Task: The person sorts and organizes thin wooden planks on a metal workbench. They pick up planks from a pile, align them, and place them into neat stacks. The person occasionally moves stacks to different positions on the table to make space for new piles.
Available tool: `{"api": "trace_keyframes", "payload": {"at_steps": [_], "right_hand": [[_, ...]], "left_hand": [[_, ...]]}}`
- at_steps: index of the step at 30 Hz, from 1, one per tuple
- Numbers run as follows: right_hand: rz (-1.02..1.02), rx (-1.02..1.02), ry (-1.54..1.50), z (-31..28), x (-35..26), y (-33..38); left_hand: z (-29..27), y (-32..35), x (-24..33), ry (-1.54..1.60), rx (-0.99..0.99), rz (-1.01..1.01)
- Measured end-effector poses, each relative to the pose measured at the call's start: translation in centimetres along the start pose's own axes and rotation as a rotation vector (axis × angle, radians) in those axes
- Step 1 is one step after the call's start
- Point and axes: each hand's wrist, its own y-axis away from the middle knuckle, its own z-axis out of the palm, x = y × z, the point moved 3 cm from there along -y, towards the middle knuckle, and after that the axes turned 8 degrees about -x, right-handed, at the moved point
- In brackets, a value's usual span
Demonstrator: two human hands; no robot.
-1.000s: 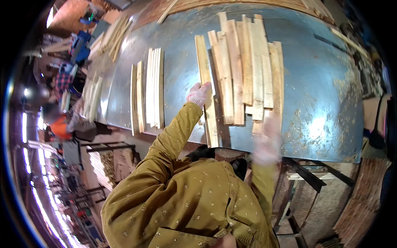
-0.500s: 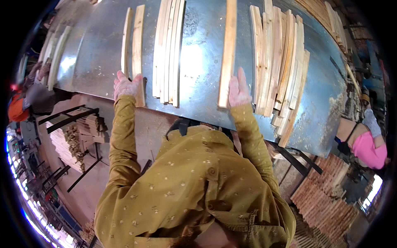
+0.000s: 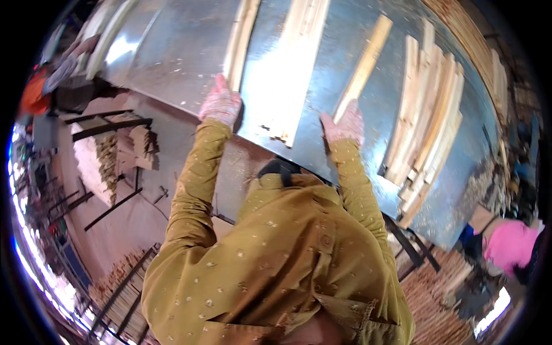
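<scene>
Both my hands wear pale pinkish knitted gloves. My left hand (image 3: 221, 104) is at the near end of a pair of wooden strips (image 3: 241, 43) lying side by side, its fingers along their left side and its palm covering the ends. My right hand (image 3: 345, 124) is around the near end of a single wooden strip (image 3: 368, 59), thumb on the left and fingers on the right. That strip slants away to the right. Between my hands lies a bundle of wooden strips (image 3: 301, 72), partly washed out by glare.
Everything lies on a shiny metal table (image 3: 172, 63). More strips (image 3: 422, 115) are grouped at the right. Stacked wood (image 3: 95, 158) stands on a rack at lower left, with another stack (image 3: 437, 299) at lower right. People work at far left and right.
The view has turned, shifting the table contents rightward. The two left strips, apart before, now lie together at my left hand. My right hand has moved from beside its strip to its near end.
</scene>
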Motion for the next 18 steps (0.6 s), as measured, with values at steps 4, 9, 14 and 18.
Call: {"api": "trace_keyframes", "payload": {"at_steps": [4,9,14,18], "right_hand": [[0.044,0.083,0.017,0.9,0.8,-0.5],[0.112,-0.120,-0.557,0.7,5.0,-0.5],[0.021,-0.261,-0.996,0.5,7.9,2.4],[-0.008,-0.154,-1.189,-2.3,5.0,2.3]], "left_hand": [[-0.4,0.6,-0.6,0.062,0.052,0.024],[-0.2,0.6,-1.0,0.057,0.082,-0.022],[-4.1,-1.0,-2.5,0.088,-0.028,-0.113],[-4.2,-0.9,-5.4,0.147,0.033,-0.084]]}}
